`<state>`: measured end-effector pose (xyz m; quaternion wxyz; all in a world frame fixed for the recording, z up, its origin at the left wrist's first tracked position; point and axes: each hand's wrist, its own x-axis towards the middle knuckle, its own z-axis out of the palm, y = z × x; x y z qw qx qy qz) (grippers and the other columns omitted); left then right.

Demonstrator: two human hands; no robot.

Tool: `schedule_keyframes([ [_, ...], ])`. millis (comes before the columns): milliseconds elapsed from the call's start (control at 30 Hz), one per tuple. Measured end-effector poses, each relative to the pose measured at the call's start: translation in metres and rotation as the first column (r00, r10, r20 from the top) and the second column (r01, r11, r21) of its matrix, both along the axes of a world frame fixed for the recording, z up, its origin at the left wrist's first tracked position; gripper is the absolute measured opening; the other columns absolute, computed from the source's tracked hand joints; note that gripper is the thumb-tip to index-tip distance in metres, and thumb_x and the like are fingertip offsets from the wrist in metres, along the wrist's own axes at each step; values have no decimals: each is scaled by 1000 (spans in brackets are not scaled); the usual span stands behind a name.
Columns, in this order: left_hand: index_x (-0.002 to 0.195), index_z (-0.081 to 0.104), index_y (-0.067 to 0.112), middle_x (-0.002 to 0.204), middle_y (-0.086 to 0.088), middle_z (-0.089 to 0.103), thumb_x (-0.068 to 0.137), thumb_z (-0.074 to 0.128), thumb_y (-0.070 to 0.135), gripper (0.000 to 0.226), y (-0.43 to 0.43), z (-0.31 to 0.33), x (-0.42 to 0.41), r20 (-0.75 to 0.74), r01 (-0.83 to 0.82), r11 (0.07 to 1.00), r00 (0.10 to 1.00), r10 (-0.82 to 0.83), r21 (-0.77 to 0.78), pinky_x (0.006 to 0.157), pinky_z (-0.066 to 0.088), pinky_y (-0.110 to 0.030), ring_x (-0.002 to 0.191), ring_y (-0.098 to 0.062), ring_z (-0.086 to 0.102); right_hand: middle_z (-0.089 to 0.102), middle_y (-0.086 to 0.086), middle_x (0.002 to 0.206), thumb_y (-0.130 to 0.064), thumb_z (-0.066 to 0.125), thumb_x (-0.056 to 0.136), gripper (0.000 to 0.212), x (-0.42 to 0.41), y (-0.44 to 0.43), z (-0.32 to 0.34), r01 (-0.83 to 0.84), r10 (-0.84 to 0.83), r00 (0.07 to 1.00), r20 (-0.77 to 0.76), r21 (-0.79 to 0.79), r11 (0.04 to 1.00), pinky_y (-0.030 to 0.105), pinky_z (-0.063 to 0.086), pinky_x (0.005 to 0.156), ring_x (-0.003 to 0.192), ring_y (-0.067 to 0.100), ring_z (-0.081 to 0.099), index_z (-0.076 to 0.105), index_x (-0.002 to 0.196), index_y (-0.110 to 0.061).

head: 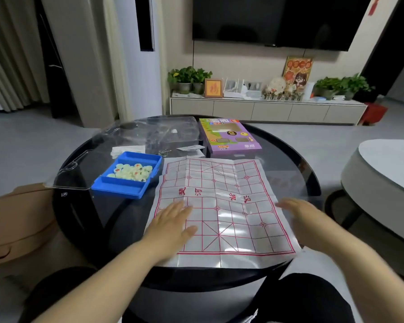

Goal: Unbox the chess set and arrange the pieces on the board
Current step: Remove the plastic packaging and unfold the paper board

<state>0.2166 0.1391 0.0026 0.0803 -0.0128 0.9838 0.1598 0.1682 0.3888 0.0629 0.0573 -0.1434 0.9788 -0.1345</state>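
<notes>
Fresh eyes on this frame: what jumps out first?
The white paper board with red grid lines lies spread on the near side of the round black table, left hand flat on its left part, right hand at its right edge. Left of it a blue tray holds pale round pieces; behind it lies a purple box.

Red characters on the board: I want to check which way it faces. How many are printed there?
4, in a row across the board on its blank middle band: a left pair and a right pair. Nothing covers that band, so none should be hidden.
</notes>
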Motion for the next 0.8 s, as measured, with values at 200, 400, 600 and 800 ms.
schedule_keyframes([
  [200, 145, -1, 24, 153, 3, -14, 97, 18, 41, 54, 7, -15, 2, -17, -17, 994, 1000, 15, -112, 112, -9, -30, 140, -13, -14, 9, -2, 155, -21, 29, 99, 45, 16, -108, -51, -250, 241, 968, -77, -172, 953, 25, 5, 115, 143, 13, 7, 21, 143, -21],
  [400, 143, -11, 23, 153, 3, -16, 95, 16, 49, 61, -7, -14, 7, 26, -100, 985, 994, 104, -144, 111, -10, -30, 140, -12, -16, 0, -2, 156, -48, 27, 95, 57, -15, -74, -78, -150, 149, 989, 22, 62, 987, 34, -3, 116, 144, 16, -4, 11, 145, -26],
  [600, 145, -5, 19, 154, 3, -8, 95, 15, 47, 60, -19, -8, 9, 33, -162, 967, 985, 171, -198, 112, -13, -36, 141, -12, -10, 6, 1, 156, -43, 29, 96, 56, -45, -9, -65, 27, -34, 998, 58, 124, 992, 35, 1, 116, 144, 16, 4, 14, 145, -19],
  [800, 140, 27, 25, 150, 6, 22, 96, 31, 14, 45, 4, 20, -50, -301, -158, 987, 942, 151, 3, 113, 9, -28, 139, -11, 17, 13, 4, 155, -26, 31, 98, 46, -72, -74, -42, -107, 108, 989, -102, 11, 994, 31, 5, 115, 143, 17, 10, 24, 143, -16],
])
